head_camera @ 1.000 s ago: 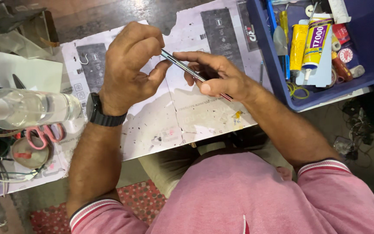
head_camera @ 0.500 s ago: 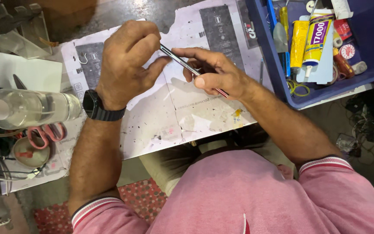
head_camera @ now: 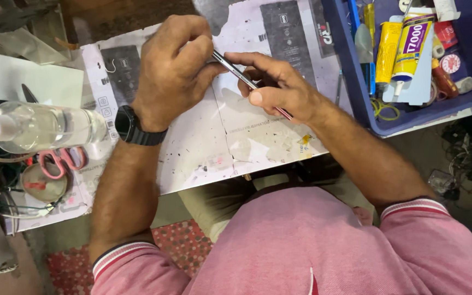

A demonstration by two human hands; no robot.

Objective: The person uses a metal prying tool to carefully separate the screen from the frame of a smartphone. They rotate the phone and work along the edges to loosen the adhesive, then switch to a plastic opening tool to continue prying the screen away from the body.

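hands gripping thin phone point(head_camera: 247, 83) edge-on: right hand point(head_camera: 282, 87) cradling, left hand point(head_camera: 173, 71) pinching top over desk point(head_camera: 192, 158); slipping grip risking drop.

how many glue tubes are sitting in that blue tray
2 yellow glue tubes show in the blue tray: a plain one on the left and a purple-labelled one touching its right side. More may be hidden among the clutter or beyond the frame's top edge.
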